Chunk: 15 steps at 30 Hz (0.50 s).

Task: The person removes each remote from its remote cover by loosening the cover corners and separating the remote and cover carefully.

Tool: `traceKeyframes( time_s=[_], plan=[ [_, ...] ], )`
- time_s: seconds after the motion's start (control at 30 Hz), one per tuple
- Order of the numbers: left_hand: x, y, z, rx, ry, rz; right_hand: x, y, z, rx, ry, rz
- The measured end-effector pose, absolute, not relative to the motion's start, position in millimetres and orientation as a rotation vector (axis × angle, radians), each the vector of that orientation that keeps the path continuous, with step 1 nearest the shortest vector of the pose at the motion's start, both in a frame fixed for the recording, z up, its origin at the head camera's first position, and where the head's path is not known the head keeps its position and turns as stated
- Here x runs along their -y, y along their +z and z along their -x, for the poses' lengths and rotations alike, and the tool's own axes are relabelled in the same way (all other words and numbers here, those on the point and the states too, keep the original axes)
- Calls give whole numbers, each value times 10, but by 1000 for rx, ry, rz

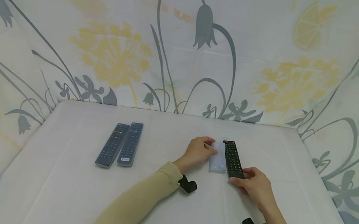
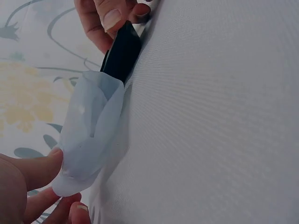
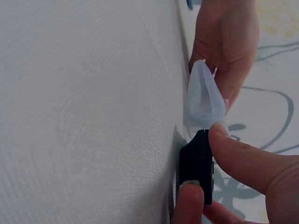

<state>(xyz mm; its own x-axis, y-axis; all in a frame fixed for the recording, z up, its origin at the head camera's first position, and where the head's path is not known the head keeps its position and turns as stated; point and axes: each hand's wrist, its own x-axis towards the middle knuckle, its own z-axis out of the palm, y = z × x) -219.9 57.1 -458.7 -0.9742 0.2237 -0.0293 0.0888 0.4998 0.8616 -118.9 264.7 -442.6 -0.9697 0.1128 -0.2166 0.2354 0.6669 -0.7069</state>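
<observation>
Three remotes are counted on the tabletop (image 1: 59, 171), which is covered by a smooth white cloth with a fine woven texture. One black remote (image 1: 233, 159), a long slim bar with rows of small buttons, is laid right of the middle, pointed at the far edge. Its near end is pinched by the right hand (image 1: 256, 186), with the thumb and fingers curled round the sides; the same pinch is seen in the right wrist view, thumb on one face and a fingertip at the end. Just beside it on its left, one sleeve (image 1: 218, 159) of thin, translucent, bluish-white soft material is seen, shaped like a narrow pouch with an open mouth. The sleeve is held at its far end by the left hand (image 1: 198, 153), whose fingers are curled onto it; in the left wrist view it is pinched between thumb and fingers, with its open mouth turned toward the black remote and close against it.

Two further remotes (image 1: 120, 144), each with a greyish see-through wrap over it, are laid side by side and touching, well apart to the left, toward the far left corner.

One black wrist strap is worn on each arm, below cuffs of pale yellow-green fabric. The tabletop is walled on three sides by a flower-printed cloth.
</observation>
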Motion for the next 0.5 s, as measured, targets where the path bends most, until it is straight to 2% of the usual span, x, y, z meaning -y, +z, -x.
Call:
traceKeyframes(
  time_s=[0.23, 0.5],
  plan=[
    [-565, -4607, 2206, -2639, 1406, -281, -2657, -4409, 1179, -2702, -1276, -281],
    [-448, -4574, 2193, -2596, 1520, -282, -2676, -4364, 1175, -2768, -1321, -258]
  ],
)
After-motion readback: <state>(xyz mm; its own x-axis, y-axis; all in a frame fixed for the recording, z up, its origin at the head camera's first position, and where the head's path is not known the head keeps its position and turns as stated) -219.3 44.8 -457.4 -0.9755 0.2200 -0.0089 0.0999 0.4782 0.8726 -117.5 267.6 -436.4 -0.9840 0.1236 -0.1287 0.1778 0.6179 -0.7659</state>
